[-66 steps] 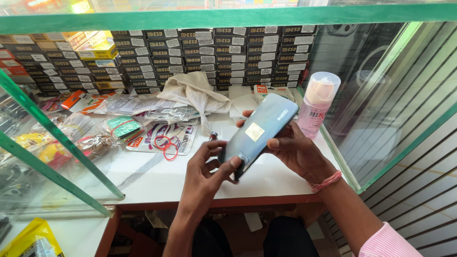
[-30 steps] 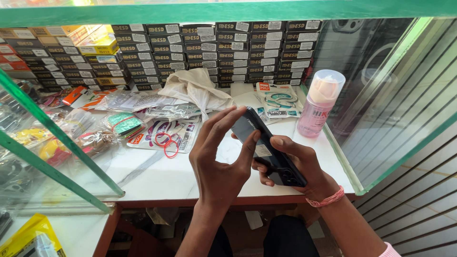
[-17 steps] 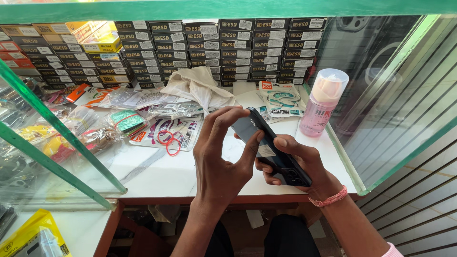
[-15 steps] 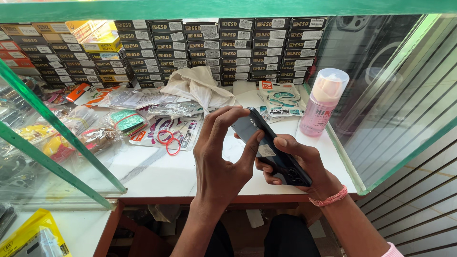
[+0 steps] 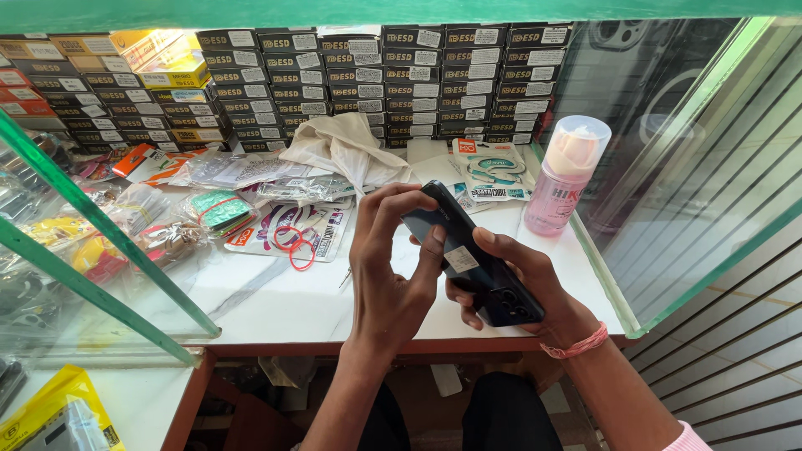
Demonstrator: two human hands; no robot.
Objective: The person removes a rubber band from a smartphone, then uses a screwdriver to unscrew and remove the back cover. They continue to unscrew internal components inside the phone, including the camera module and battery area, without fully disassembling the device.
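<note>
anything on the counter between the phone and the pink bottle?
In the head view, a bare white strip of counter separates the phone from the pink bottle; the cable packets lie further back.

we see a bright and even daylight over the white counter [image 5: 276,301], with only soft, short shadows under the hands and the packets. the glass panel [image 5: 685,167] on the right carries pale reflections and some glare, and the green glass edges on the left glow. the picture is sharp in the centre; the straight lines bend at the borders from the wide lens. under the counter it is dim.
</note>
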